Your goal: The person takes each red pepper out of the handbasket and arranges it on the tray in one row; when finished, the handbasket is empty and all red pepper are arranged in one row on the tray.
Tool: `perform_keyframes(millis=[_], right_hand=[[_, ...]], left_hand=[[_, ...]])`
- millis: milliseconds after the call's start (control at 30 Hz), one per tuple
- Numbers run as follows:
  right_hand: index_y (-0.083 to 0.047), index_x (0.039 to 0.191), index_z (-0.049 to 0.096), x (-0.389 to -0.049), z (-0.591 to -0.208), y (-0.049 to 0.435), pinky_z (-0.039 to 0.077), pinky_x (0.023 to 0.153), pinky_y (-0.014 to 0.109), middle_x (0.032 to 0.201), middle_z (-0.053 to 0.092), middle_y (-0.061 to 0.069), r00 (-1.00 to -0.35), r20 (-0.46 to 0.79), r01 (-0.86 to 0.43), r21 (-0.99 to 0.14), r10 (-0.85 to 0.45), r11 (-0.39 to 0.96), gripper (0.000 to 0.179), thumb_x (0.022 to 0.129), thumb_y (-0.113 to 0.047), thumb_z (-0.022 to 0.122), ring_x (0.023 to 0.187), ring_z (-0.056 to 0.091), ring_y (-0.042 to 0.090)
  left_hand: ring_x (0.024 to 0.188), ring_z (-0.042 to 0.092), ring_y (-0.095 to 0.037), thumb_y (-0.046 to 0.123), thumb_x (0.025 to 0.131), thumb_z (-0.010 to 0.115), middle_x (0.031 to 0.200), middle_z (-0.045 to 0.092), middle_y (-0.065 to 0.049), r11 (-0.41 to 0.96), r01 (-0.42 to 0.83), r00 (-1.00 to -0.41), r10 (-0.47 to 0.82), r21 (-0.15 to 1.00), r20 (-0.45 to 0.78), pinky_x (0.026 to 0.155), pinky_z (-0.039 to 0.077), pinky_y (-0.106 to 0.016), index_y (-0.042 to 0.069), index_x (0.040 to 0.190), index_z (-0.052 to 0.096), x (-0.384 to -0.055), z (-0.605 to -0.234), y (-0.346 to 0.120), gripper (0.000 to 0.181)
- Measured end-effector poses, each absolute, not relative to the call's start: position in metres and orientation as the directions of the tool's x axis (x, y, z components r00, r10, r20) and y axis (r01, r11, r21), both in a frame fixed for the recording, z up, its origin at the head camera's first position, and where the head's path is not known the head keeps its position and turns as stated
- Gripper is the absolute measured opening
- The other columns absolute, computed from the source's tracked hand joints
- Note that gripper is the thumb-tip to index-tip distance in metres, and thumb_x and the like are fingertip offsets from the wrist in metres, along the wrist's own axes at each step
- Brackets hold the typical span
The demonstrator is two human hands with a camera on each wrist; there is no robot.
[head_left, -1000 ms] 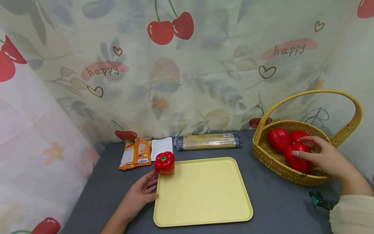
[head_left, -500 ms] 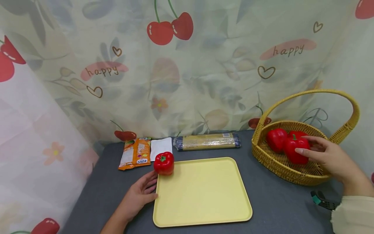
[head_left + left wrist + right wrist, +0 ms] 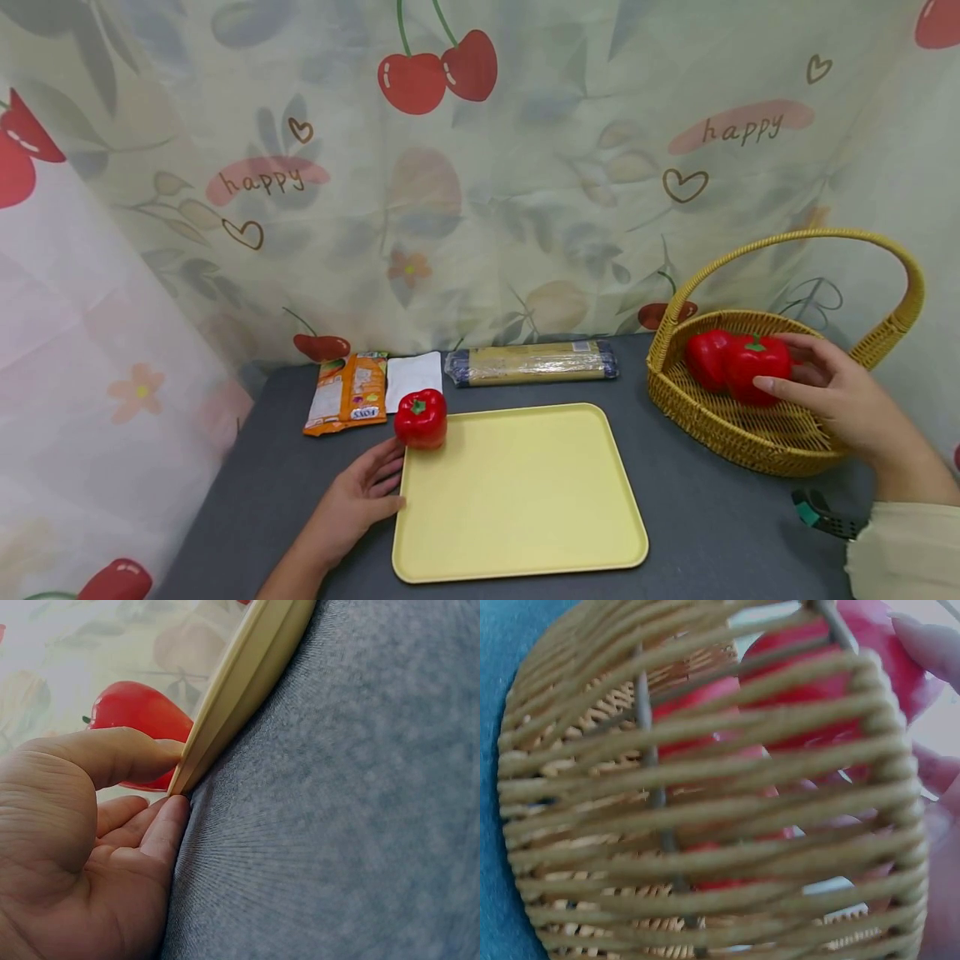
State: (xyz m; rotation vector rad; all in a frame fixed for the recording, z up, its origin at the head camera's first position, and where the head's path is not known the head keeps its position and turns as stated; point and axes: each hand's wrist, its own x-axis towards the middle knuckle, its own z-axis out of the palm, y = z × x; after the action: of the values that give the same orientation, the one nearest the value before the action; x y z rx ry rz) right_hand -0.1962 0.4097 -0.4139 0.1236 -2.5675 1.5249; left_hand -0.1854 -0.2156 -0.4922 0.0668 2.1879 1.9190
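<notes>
My right hand (image 3: 855, 396) grips a red bell pepper (image 3: 757, 375) with a green stem, thumb in front and fingers behind. It is inside the wicker basket (image 3: 720, 429), raised above the bottom. Beside it lies another red bell pepper (image 3: 703, 357); a further one is mostly hidden behind the held pepper. In the right wrist view, the basket's weave (image 3: 772, 787) partly covers the peppers. My left hand (image 3: 356, 500) pinches the left edge of a yellow tray (image 3: 525, 500), thumb on the rim and fingertips below. One red bell pepper (image 3: 422, 419) sits on the tray's far left corner.
Behind the tray lie an orange snack packet (image 3: 348, 393), a white sheet (image 3: 415, 379) and a plastic-wrapped roll (image 3: 534, 363). The basket's tall handle (image 3: 810, 236) arches over it. A black and teal strap (image 3: 825, 514) is near the right forearm. A printed curtain closes off the back.
My right hand has lifted the pepper from the basket's front and moved it slightly up and away, so it covers the one behind. The left hand and tray have stayed put.
</notes>
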Motion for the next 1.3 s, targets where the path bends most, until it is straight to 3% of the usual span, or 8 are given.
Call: perform_keyframes(millis=[300,800,1300], right_hand=[[-0.016,0.159,0.042,-0.193,-0.407,0.4,0.06,0.082,0.02,0.137,0.052,-0.013,-0.973,0.226,-0.221,-0.882,-0.038,0.416,0.059,0.107,-0.005,0.069,0.114,0.061,-0.008],[-0.009,0.16,0.045,-0.192,-0.39,0.378,0.061,0.086,0.023,0.145,0.054,0.0,-0.933,0.317,-0.354,-0.889,-0.168,0.29,0.066,0.102,0.012,0.067,0.121,0.065,0.003],[-0.012,0.159,0.043,-0.184,-0.381,0.346,0.063,0.086,0.028,0.145,0.052,0.005,-0.934,0.309,-0.354,-0.868,-0.179,0.349,0.068,0.101,0.005,0.074,0.116,0.068,0.009]], left_hand=[[0.147,0.05,-0.037,-0.013,0.088,0.081,0.165,0.046,-0.02,0.144,-0.121,-0.971,0.189,0.982,-0.148,0.112,0.049,-0.039,0.0,0.165,0.042,-0.185,-0.491,-0.216,0.087],[0.148,0.049,-0.037,-0.013,0.089,0.08,0.166,0.045,-0.02,0.141,-0.114,-0.971,0.195,0.983,-0.141,0.112,0.049,-0.037,0.0,0.165,0.041,-0.185,-0.491,-0.216,0.087],[0.148,0.048,-0.038,-0.014,0.089,0.08,0.166,0.045,-0.02,0.135,-0.126,-0.97,0.192,0.983,-0.151,0.113,0.049,-0.039,0.0,0.165,0.041,-0.184,-0.489,-0.215,0.086]])
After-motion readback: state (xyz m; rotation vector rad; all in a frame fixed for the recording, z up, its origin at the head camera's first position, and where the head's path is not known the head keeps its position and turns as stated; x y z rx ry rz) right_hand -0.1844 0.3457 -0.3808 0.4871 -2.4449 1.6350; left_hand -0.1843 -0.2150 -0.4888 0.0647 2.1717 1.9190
